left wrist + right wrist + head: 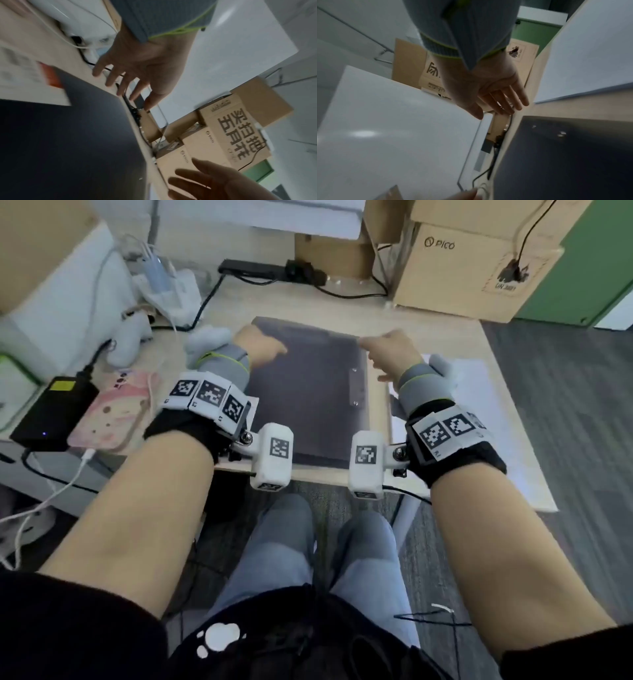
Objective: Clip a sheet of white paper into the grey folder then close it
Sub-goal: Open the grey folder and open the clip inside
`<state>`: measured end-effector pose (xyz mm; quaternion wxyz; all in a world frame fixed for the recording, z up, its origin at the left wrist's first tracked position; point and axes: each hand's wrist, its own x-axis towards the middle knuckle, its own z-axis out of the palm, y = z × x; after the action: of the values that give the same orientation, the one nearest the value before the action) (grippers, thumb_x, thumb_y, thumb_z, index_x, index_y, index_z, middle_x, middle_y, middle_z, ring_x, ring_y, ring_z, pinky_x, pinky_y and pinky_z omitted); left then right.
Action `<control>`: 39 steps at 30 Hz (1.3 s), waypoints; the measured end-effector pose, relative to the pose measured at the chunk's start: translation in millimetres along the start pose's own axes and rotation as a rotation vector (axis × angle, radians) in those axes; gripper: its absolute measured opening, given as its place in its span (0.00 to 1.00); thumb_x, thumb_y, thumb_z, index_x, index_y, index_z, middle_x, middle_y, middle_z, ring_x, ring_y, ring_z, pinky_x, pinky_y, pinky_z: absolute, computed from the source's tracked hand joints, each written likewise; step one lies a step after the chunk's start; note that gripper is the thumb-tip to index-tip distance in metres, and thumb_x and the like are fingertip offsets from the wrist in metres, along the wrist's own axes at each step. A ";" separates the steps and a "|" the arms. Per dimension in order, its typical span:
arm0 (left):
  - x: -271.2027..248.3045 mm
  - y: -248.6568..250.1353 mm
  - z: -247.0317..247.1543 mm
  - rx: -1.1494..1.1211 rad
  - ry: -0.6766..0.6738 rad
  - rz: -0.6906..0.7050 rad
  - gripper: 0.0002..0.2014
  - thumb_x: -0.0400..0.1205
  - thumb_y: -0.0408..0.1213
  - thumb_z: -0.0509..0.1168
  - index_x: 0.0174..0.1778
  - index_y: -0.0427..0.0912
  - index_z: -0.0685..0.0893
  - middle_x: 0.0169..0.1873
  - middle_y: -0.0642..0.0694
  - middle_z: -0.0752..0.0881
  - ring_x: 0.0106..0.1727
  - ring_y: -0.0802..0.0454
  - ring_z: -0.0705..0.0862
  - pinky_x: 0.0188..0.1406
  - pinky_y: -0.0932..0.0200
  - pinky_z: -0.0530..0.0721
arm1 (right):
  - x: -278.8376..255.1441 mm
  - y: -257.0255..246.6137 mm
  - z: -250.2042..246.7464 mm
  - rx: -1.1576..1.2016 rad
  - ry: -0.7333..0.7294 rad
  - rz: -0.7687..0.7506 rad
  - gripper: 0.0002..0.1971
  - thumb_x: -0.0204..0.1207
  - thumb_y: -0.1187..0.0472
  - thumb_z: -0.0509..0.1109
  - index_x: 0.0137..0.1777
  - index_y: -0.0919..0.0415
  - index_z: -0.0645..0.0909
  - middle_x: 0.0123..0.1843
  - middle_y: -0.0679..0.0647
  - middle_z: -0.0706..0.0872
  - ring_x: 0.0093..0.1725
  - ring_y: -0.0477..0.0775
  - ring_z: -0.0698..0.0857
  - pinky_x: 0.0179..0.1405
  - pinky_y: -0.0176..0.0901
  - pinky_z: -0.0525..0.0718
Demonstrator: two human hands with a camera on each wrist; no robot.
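Observation:
The grey folder [308,392] lies flat and closed on the desk, with a metal clip plate [355,386] showing through near its right edge. My left hand [263,347] reaches over its far left corner with fingers straight and spread, holding nothing. In the left wrist view the left hand [137,70] is above the folder [68,142]. My right hand [387,350] is over the far right corner, also open. The right wrist view shows the right hand [493,92] extended beyond the folder [565,155]. White paper [479,412] lies on the desk to the right of the folder.
Cardboard boxes [472,268] stand at the back right. A black power strip [253,268] with cables runs along the back. To the left are a black charger [54,409], a pink phone case [116,412] and plush toys [137,337]. The desk's front edge [308,474] is near my knees.

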<state>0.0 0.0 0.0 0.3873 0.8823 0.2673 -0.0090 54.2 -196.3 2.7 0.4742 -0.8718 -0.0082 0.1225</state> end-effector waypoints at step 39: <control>-52.6 0.0 103.1 0.252 0.004 -0.041 0.20 0.83 0.43 0.53 0.65 0.32 0.74 0.73 0.34 0.65 0.74 0.35 0.63 0.73 0.46 0.62 | -56.0 144.1 -74.3 0.960 0.173 0.291 0.13 0.78 0.68 0.66 0.62 0.69 0.79 0.55 0.60 0.85 0.31 0.45 0.91 0.45 0.37 0.90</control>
<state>-25.4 -95.4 -60.4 0.2728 0.9183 0.2829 -0.0488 1.6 -344.1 -66.6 0.7983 -0.5547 0.2099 0.1047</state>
